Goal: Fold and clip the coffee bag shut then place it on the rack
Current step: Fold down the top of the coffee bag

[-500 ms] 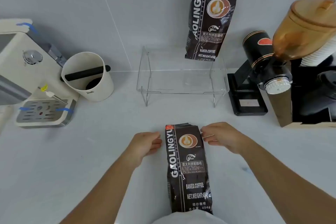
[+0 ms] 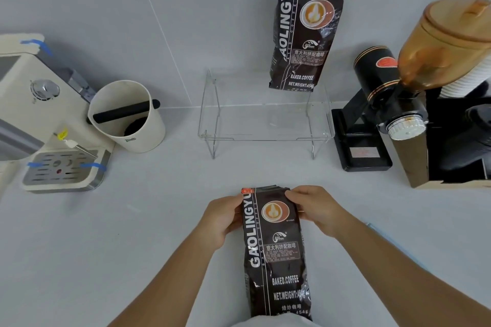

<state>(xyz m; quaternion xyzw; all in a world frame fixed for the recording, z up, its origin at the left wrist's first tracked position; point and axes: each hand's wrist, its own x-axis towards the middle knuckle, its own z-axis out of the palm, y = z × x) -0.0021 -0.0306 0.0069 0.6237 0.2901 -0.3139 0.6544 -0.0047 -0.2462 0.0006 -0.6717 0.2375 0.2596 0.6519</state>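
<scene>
A dark brown coffee bag (image 2: 276, 255) lies flat on the white counter in front of me, its top pointing away. My left hand (image 2: 223, 218) grips the bag's upper left edge. My right hand (image 2: 316, 207) grips its upper right corner, fingers curled over the top. A clear acrylic rack (image 2: 265, 135) stands behind it at the wall. A second coffee bag (image 2: 303, 37) stands upright on the rack's right end, leaning on the wall. No clip is visible.
A cream espresso machine (image 2: 39, 114) stands at the far left, with a cream knock box (image 2: 130, 117) beside it. A black grinder with an amber hopper (image 2: 398, 109) and a box of cups (image 2: 457, 146) stand at the right.
Both hands have closed in from beside the bag onto its top corners and now hold it. The bag has barely shifted.
</scene>
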